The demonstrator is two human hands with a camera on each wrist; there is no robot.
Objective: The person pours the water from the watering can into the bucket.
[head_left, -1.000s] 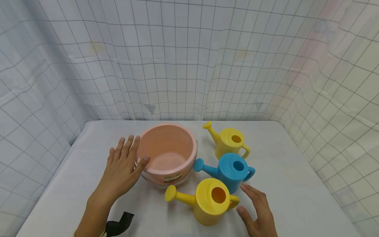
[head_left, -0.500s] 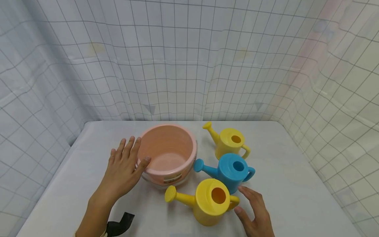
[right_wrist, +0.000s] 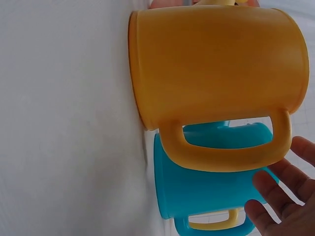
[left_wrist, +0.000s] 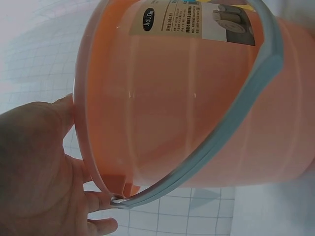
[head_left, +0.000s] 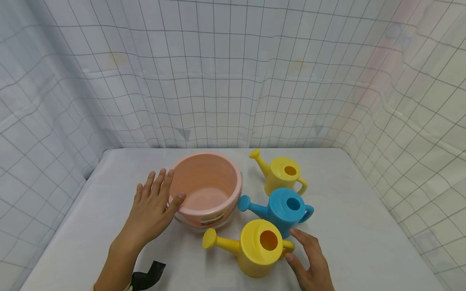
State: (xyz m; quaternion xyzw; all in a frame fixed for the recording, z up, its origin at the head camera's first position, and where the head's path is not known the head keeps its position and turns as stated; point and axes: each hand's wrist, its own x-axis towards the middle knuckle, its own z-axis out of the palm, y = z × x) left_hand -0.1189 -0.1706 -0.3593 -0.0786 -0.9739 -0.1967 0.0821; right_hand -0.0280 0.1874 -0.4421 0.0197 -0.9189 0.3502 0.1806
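My left hand lies with straight, spread fingers at the left rim of a pink bucket. In the left wrist view the fingertips touch the rim of the bucket, below which a grey carrying handle hangs. A yellow watering can stands nearest to me. Close by its handle is my right hand, thumb and fingers apart, gripping nothing. Behind that can are a blue watering can and a second yellow watering can, all spouts pointing left.
Everything stands on a white table. White gridded curtains enclose its back and sides. A black strap sticks out by the left wrist. The three cans stand close together, right of the bucket.
My right hand has moved slightly left, toward the front yellow watering can's handle. The left hand has barely shifted at the bucket's rim. Bucket and cans have stayed in place.
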